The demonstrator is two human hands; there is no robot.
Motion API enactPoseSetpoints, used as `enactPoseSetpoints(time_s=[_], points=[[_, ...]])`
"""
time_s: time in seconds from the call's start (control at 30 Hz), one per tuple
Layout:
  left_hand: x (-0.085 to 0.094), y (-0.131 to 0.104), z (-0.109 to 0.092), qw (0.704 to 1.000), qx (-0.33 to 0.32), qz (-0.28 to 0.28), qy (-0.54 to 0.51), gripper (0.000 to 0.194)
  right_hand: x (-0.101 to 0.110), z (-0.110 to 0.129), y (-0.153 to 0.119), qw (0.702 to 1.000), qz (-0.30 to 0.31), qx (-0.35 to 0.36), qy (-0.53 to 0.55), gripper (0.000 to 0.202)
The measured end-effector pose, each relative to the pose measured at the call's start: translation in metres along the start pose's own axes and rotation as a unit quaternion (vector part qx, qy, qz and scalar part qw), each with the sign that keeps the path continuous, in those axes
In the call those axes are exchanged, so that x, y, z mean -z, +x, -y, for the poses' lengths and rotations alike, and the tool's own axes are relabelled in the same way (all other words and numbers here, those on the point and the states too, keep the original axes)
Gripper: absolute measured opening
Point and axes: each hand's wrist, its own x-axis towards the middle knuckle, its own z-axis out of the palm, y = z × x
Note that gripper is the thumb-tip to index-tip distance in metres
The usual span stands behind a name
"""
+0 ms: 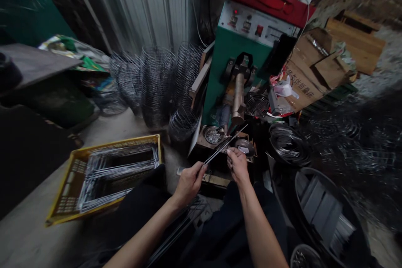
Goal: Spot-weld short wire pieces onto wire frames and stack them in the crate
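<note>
My left hand (189,181) is closed around the near end of a thin metal wire piece (226,143), which slants up and right towards the machine. To its right, my right hand (237,164) has its fingers pinched together; whatever it may hold is too small to name. Beyond both hands stands a green machine (216,67) with a thick metal cylinder (239,98). A bowl of small metal parts (213,135) sits at its base, left of a second dish (245,147).
On the left is a yellow crate (70,184) of wire frames. Stacks of wire baskets (157,83) stand behind it. A black tub (333,205) with metal pieces is at the right, below a wire coil (288,144). A cardboard box (306,86) lies right of the machine.
</note>
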Motion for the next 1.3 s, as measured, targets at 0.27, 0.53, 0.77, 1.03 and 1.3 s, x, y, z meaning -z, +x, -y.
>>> enactPoseSetpoints(time_s=[0.27,0.53,0.77,1.03,1.3], points=[[0.0,0.013,0.001,1.0,0.01,-0.003,-0.013,0.032,-0.001,0.001,0.015,1.0,0.002,0.004,0.006,0.032],[0.002,0.022,0.003,1.0,-0.001,-0.01,-0.029,0.03,-0.006,0.007,0.023,1.0,0.016,0.024,0.003,0.033],[0.006,0.029,0.001,0.999,0.008,-0.009,-0.039,0.034,-0.007,0.006,0.03,0.999,0.015,0.03,0.001,0.032],[0.008,0.034,-0.003,0.999,0.013,-0.005,-0.045,0.033,-0.009,0.011,0.033,1.0,0.01,0.021,0.004,0.029],[0.013,0.037,-0.005,1.0,0.006,0.001,-0.031,0.035,-0.011,0.012,0.031,1.0,0.008,0.012,0.014,0.033]])
